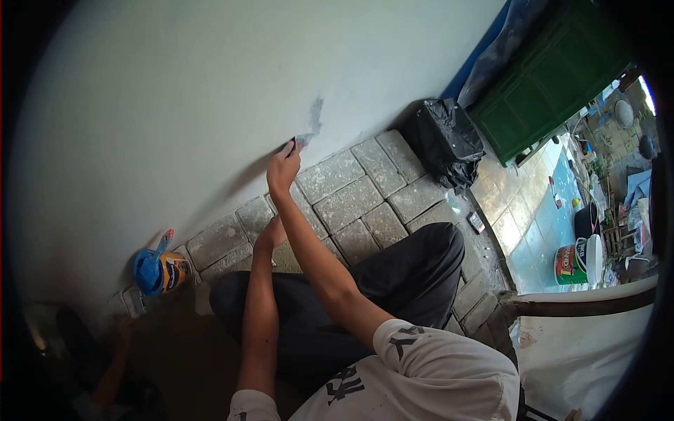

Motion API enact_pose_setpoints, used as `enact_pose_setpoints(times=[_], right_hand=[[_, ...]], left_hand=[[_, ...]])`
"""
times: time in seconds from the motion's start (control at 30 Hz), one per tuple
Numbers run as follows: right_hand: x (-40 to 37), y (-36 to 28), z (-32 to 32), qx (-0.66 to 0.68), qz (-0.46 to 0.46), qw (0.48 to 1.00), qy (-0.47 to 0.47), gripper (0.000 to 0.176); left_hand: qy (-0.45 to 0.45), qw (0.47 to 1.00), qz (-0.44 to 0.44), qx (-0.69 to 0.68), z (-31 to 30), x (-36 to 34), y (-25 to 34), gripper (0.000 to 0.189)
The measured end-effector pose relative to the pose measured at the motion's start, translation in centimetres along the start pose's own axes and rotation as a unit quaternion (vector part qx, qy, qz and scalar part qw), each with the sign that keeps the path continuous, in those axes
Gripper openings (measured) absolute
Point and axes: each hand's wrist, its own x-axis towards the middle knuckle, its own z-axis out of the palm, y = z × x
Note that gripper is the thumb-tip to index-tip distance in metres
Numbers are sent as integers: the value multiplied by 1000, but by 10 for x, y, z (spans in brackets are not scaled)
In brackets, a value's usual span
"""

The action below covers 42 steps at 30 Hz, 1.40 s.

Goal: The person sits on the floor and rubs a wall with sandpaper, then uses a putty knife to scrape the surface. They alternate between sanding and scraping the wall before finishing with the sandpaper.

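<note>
My right hand (283,170) is closed around a small dark tool (294,144), its edge against the white wall (189,91) low down. A grey smeared patch (316,116) marks the wall just above and right of the tool. My left hand (274,230) is low over the grey paving blocks (344,203), beside my right forearm, which partly hides it; its fingers are not clear. An orange and blue paint can (173,272) stands by the wall at the left, with a blue, red-tipped brush (166,241) on it.
A black plastic-wrapped box (449,140) stands against the wall, near a green panel (547,77). A labelled bucket (579,259) sits on the tiled floor at the right. At the lower left, another person's arm (112,372) shows dimly.
</note>
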Motion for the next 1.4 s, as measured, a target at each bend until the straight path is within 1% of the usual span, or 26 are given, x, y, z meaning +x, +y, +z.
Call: enact_pose_setpoints(times=[0.03, 0.1, 0.17, 0.23, 0.3, 0.37, 0.4, 0.43, 0.5, 0.53, 0.6, 0.7, 0.73, 0.77, 0.83, 0.9, 0.97, 1.03, 1.1, 1.13, 1.17, 1.23, 1.27, 1.3, 1.37, 1.4], right_hand=[[-8, 0, 2, -3, 11, 1000, -1, 49], [-12, -16, 6, 7, -223, 973, 64, 50], [-11, -17, 7, 9, -231, 966, 120, 48], [-7, -23, 3, -5, -7, 1000, -11, 46], [-13, -28, 8, -12, -31, 999, -1, 46], [-18, -13, 16, -59, -271, 956, 95, 45], [-17, -3, 13, -51, -275, 954, 105, 46], [-24, -10, -3, -28, -39, 999, -4, 47], [-2, 25, -4, -106, 146, 981, -68, 49], [-6, 24, 0, -107, 145, 981, -70, 49], [-22, 27, 11, -73, -167, 982, 49, 50], [-24, 18, 10, -27, -167, 985, 28, 52], [-26, 17, 16, -37, -227, 969, 93, 50], [-24, 15, 15, -35, -230, 968, 91, 50], [-23, 16, 10, -6, -110, 994, 10, 53], [-14, 40, 1, -29, -60, 998, 14, 53], [-1, 38, -9, -46, 69, 996, -41, 53], [-3, 28, -3, -54, 18, 998, -12, 50], [-8, 11, -9, -66, -242, 968, 13, 48], [-1, 20, -10, -76, -189, 979, -13, 47], [-1, 28, -13, -78, -189, 979, -14, 47], [1, 35, -17, -66, -156, 986, 4, 47], [6, 35, -23, -90, -74, 993, -19, 47], [13, 37, -27, -91, -76, 993, -22, 47], [13, 17, -37, -114, 9, 989, -94, 48], [4, 8, -32, -89, -55, 994, -38, 49]], left_hand=[[-35, 999, -7, -9, 2, -6, -8, 60], [-50, 997, -26, -59, 5, -1, -25, 63], [-63, 992, -30, -102, 9, 3, -23, 66], [-50, 994, -32, -94, 10, 2, -26, 67], [-38, 991, -64, -108, 12, 10, -35, 67], [-32, 987, -97, -121, 16, 5, -29, 68], [-39, 990, -96, -91, 11, -4, -12, 68], [-39, 993, -90, -61, 4, -6, 2, 69], [-20, 997, -57, -45, 3, -6, 3, 68], [-14, 998, -41, -44, 4, -5, 2, 67], [-9, 999, -17, -38, 3, 0, -4, 66], [-8, 999, -6, -35, 2, -1, -4, 65], [-7, 999, -2, -33, 3, -1, -5, 65], [-5, 1000, 4, -29, 2, -1, -5, 64], [1, 1000, 19, -21, 3, -3, -9, 63], [-3, 1000, 21, -16, 6, -7, -11, 63], [10, 998, 55, 0, 8, -5, -11, 62], [34, 995, 95, 14, 10, -4, -15, 61], [24, 998, 60, 7, 10, -5, -15, 55], [15, 999, 33, 4, 10, -5, -16, 53], [15, 999, 32, 2, 8, -13, 1, 53], [-14, 997, -75, 17, -4, -22, 38, 49], [-8, 997, -69, 17, -8, -19, 45, 49], [2, 998, -63, -11, -6, -22, 49, 48], [6, 997, -61, -40, -4, -29, 50, 48], [7, 999, -29, -27, -5, -32, 52, 48]])
